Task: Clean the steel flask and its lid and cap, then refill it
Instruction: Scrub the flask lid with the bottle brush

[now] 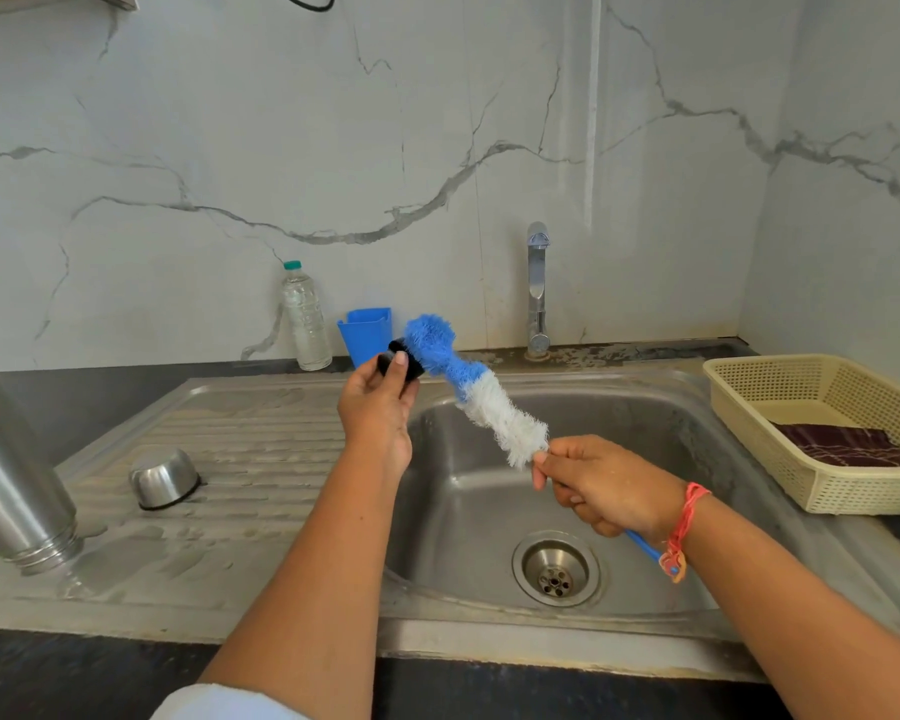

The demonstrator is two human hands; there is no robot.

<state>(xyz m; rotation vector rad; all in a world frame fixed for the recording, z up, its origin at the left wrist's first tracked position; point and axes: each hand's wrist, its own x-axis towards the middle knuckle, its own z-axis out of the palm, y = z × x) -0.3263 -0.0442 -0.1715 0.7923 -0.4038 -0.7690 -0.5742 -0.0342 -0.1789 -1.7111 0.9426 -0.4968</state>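
step: scrubbing the lid (412, 375) with the brush (481, 402). The blue bristle tip is against the lid, mid frame, above the back rim of the sink (463, 511).
left hand (378, 402): thumb and fingers curled round the lid, pinching it by its sides, raised.
right hand (604, 485): closed round the brush handle just below the white bristles. The blue handle end pokes out past the wrist.
flask (17, 475): far left of frame, mouth down and tilted on the drainboard, untouched.
cap (165, 478): lower left, upside down on the drainboard, near the flask but apart.
progress: my read is mid-clean. Can't tell if the flask and cap are done. Refill not started.
next: probably work the bristles round the lid, then rinse. The tap (537, 283) shows no water, so one hand must come free to open it.
risk: the small wet lid could slip into the sink.
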